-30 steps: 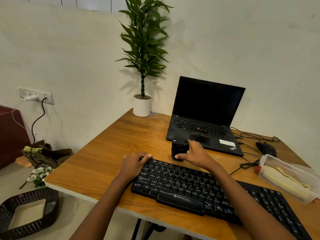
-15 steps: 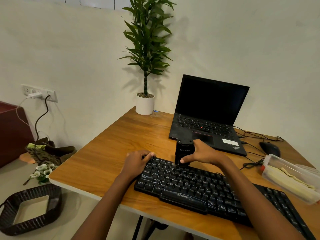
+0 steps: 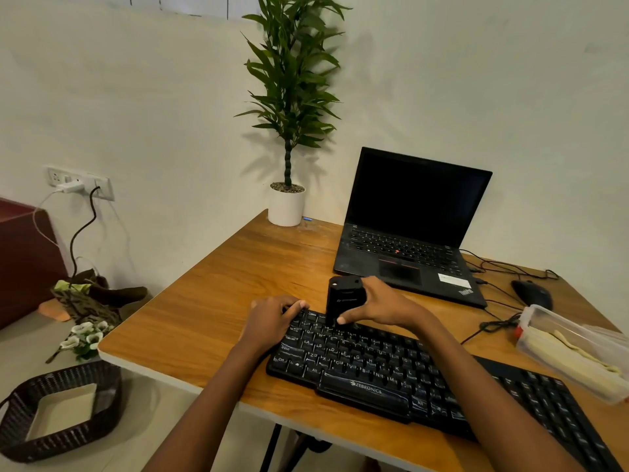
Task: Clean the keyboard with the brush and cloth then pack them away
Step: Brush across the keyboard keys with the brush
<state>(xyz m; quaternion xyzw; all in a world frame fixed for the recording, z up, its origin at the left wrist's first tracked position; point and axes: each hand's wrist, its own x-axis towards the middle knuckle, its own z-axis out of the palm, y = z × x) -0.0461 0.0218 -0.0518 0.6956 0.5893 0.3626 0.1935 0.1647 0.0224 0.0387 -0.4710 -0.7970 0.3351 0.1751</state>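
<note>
A black Zebronics keyboard [image 3: 391, 373] lies across the front of the wooden desk [image 3: 218, 301]. My left hand [image 3: 269, 321] grips the keyboard's far left corner. My right hand [image 3: 377, 304] grips a black block-shaped brush [image 3: 342, 296], which stands upright with its lower end on the keyboard's top row near the left end. A clear plastic box [image 3: 575, 352] with a pale yellow cloth inside stands at the right of the desk.
An open black laptop [image 3: 412, 233] sits behind the keyboard, with a potted plant [image 3: 287, 202] at the back corner. A black mouse [image 3: 532, 294] and cables lie at the right. A dark wicker basket [image 3: 58, 410] stands on the floor left of the desk.
My right hand has brought the brush from the desk just behind the keyboard onto the keyboard's top row. My left hand has kept its hold on the corner.
</note>
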